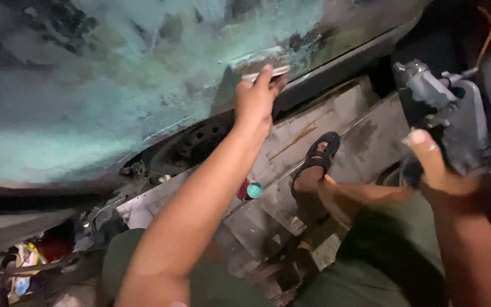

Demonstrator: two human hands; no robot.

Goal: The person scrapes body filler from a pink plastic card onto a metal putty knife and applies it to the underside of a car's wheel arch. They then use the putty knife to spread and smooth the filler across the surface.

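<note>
My left hand [255, 99] reaches up to a car body panel [115, 74] covered in patchy greenish filler and holds a thin flat scraper [265, 73] against its lower edge. My right hand [436, 167] grips a grey spray gun [453, 113] at the right, its nozzle pointing up and left, away from the panel. An orange hose [487, 34] runs from the gun's top. My own leg and sandalled foot [316, 159] rest on the floor below.
A wheel [194, 145] shows in the arch under the panel. A small teal-lidded can [253, 189] stands on the stained tiled floor [365, 131]. Clutter and rags [35, 256] lie at the lower left.
</note>
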